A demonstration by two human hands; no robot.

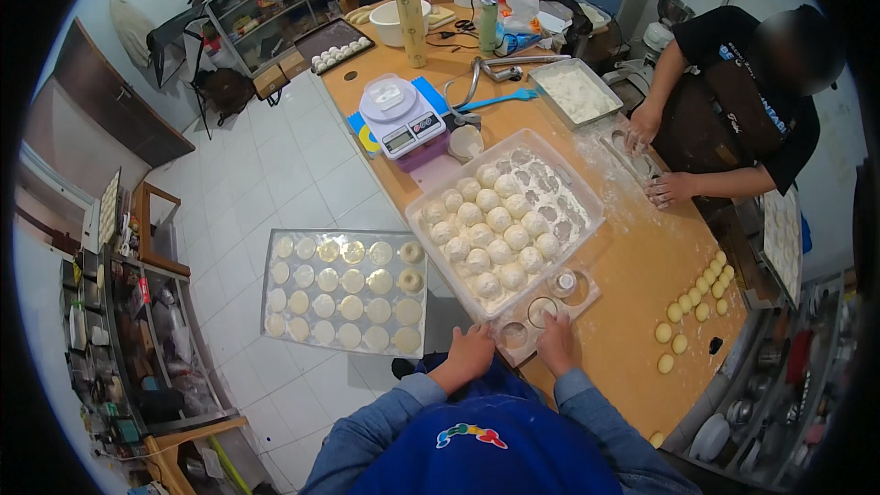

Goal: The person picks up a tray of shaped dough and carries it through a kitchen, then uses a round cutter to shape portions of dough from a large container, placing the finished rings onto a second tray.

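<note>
A pale board with round holes lies at the table's near edge, below a plastic bin. My left hand is curled with its fingertips at the board's left edge, gripping it. On the board's near side rests my right hand, fingers stretched to the middle hole, where a round of dough sits. A small jar-like round piece stands at the far hole. The translucent bin holds several floured dough balls and loose flour with round imprints.
To my left is a metal tray of flat dough rounds. Small yellow balls lie at the table's right. A kitchen scale, a flour pan and a film roll stand farther back. A co-worker handles dough across the table.
</note>
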